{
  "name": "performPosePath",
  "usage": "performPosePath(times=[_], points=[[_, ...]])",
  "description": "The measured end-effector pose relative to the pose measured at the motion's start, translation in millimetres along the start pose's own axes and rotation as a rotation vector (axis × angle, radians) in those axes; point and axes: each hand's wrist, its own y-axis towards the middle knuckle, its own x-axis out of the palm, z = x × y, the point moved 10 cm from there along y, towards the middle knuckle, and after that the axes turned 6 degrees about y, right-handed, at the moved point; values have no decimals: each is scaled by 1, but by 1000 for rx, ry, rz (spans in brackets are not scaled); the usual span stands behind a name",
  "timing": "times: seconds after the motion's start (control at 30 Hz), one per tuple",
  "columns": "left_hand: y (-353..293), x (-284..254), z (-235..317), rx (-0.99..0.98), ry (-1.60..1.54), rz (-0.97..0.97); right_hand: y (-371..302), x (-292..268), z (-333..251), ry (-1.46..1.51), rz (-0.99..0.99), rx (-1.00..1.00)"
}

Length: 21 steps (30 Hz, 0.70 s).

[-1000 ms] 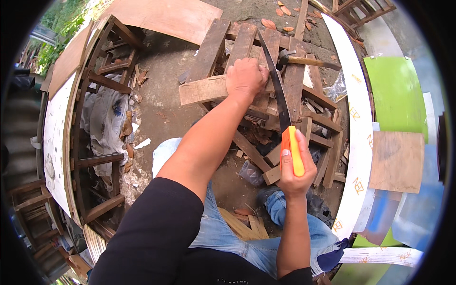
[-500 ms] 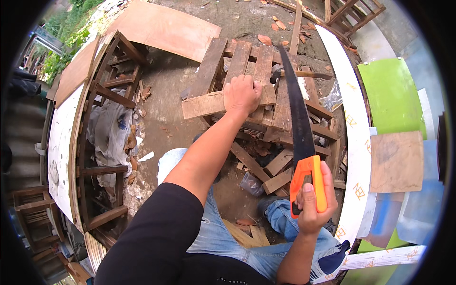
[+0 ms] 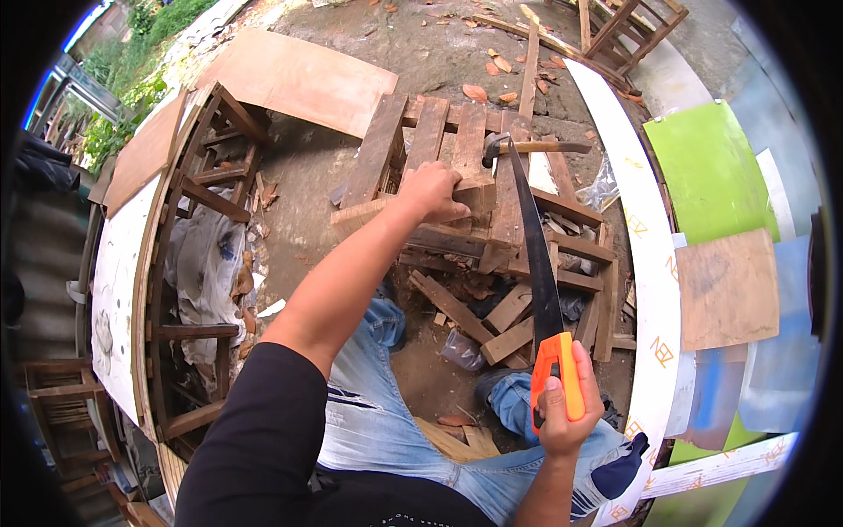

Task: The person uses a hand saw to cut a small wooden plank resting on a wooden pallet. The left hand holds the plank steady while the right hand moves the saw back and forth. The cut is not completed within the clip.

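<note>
My left hand [image 3: 432,193] is closed around a short wooden board [image 3: 478,195] lying across the slatted wooden stand [image 3: 428,132]. Its fingers hide the board's middle. In my right hand [image 3: 569,415] is a handsaw [image 3: 543,281], gripped by its orange and yellow handle. The dark blade points up and away, just right of the board's end; whether it touches the stand is unclear. Behind the blade's tip, a hammer [image 3: 549,147] with a wooden handle rests on the slats.
Wood offcuts [image 3: 509,307] and a clear plastic cup [image 3: 462,350] lie under and before the stand. To the left stands a dark wooden frame [image 3: 211,198]; a plywood sheet [image 3: 299,79] lies beyond. A long white board [image 3: 645,290] and a green panel [image 3: 711,171] line the right.
The board has been tipped in my left hand, so its broad face no longer shows as before. The saw has come slightly lower and left. My left leg has shifted, and the view has moved.
</note>
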Motion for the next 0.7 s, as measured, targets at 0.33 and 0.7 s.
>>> performPosePath(times=[0.33, 0.7], points=[[-20, -7, 22, 95, 87, 296, -7, 20, -11, -4, -103, -96], [-8, 8, 16, 11, 70, 83, 1, 31, -5, -108, -110, -184]])
